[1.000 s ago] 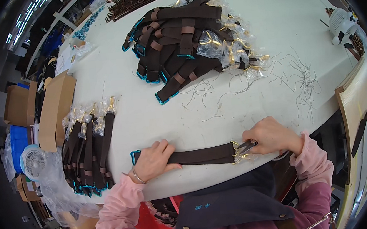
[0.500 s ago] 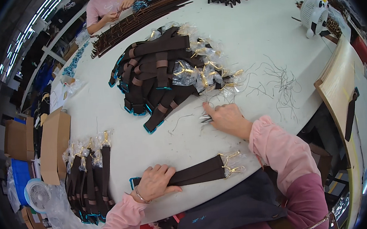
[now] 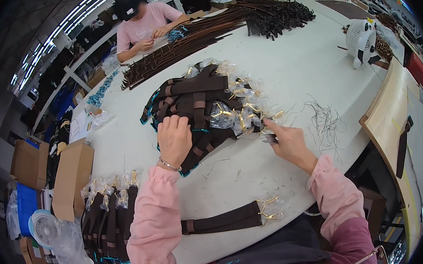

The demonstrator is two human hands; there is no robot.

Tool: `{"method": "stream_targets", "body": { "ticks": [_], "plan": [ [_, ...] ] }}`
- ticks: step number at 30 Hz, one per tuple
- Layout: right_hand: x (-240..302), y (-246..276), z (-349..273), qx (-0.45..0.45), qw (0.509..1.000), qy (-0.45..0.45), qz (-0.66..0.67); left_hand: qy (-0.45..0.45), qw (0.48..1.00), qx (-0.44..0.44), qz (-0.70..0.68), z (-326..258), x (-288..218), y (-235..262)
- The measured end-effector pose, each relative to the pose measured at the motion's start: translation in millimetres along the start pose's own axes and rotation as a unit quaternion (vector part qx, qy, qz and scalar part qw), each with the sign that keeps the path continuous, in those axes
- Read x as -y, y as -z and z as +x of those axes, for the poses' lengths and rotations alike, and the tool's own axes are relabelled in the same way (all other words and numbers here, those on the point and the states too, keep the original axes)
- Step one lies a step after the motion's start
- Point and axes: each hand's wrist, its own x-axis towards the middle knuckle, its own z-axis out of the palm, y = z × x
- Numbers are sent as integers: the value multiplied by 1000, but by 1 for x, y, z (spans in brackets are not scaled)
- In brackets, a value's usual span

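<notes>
A heap of dark brown straps (image 3: 212,84) lies at the middle of the table, with gold clasps (image 3: 243,119) in clear plastic on its right and turquoise-covered ends on its left. My left hand (image 3: 174,141) is on the heap's near-left side, fingers curled together over a strap; its fingertips are partly hidden. Small thread snips (image 3: 271,138) are in my right hand (image 3: 291,144), beside the clasps at the heap's right edge, its index finger pointing at them. One strap (image 3: 224,219) lies flat near the table's front edge, its left end behind my left sleeve.
Several straps (image 3: 110,226) lie lined up at front left. Loose threads (image 3: 324,122) are scattered right of the heap. A white fan (image 3: 361,41) stands far right. Long brown strips (image 3: 184,46) cover the far side, where a person in pink (image 3: 146,27) works. An open carton (image 3: 73,179) is left.
My left hand has left the front strap and moved forward to the heap. The right hand, with the snips, has shifted right toward the clasps. The view has tilted up.
</notes>
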Motion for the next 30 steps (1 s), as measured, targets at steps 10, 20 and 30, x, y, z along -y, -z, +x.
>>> {"method": "stream_targets", "body": {
  "ticks": [10,20,30],
  "plan": [
    [42,-22,11,70,990,7,121,15,1000,4,22,67,28,-34],
    [50,-24,25,1,960,-56,273,-148,988,-6,42,77,19,-24],
    [63,-33,66,-39,996,64,52,-250,966,68,11,38,-17,40]
  ]
}}
